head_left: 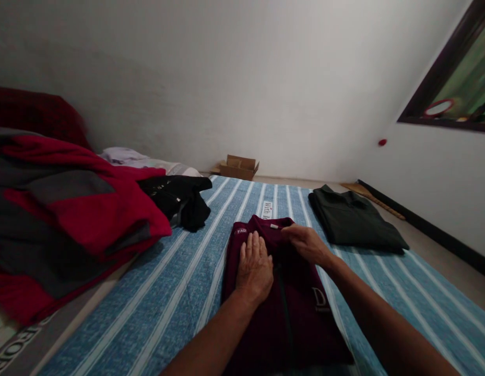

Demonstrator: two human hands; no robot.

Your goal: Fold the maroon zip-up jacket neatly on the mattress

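A maroon zip jacket (305,324) lies folded into a long rectangle on the bed, its collar pointing away from me. White letters mark its collar and chest, and a dark zip runs down the front. My left hand (255,269) rests flat on the jacket below the left side of the collar, fingers stretched out. At the right side of the collar, my right hand (305,241) pinches the edge of the fabric between thumb and fingers.
Blue striped bedding (167,292) spreads under everything. A folded dark green garment (355,219) lies to the right. Red and grey clothing (70,209) is heaped at left beside a black garment (179,196). An open cardboard box (238,168) stands by the wall.
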